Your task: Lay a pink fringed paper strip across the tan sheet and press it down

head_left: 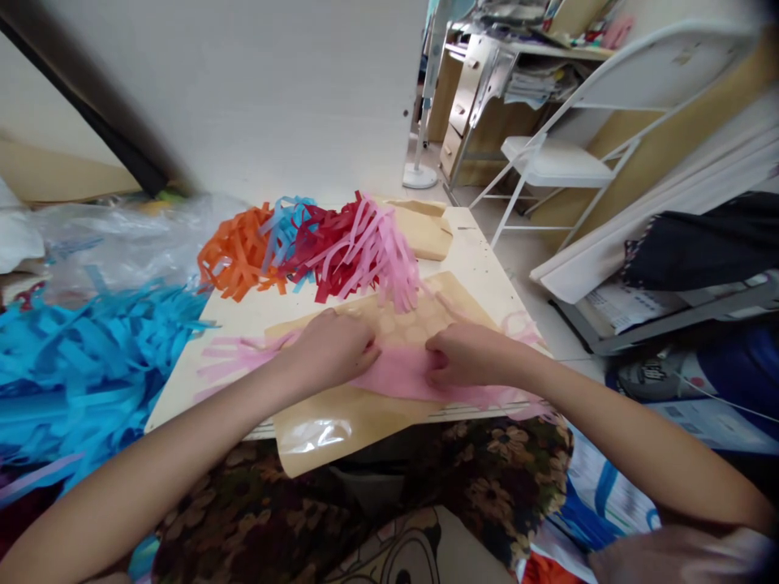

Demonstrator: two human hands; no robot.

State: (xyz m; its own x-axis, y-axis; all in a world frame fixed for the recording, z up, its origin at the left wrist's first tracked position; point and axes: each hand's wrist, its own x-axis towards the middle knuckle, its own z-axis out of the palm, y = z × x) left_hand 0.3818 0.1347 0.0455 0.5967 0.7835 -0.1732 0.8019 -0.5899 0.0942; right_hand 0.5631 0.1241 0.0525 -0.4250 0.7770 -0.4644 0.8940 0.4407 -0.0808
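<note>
A pink fringed tissue sheet (398, 375) lies flat across a tan mat (341, 422) on a small pale wooden table (475, 259). My left hand (332, 350) presses on the sheet's left part with fingers curled over its edge. My right hand (466, 355) pinches the same sheet near its middle, close to the left hand. Pink fringe ends spread out to the left (228, 361) and right (517, 328) of my hands.
Finished tassels in orange (240, 251), light blue (286, 223), dark red (325, 243) and pink (380, 251) are piled at the table's back. A heap of blue fringe (91, 349) and clear plastic (115, 235) lie left. A white folding chair (551, 158) stands beyond.
</note>
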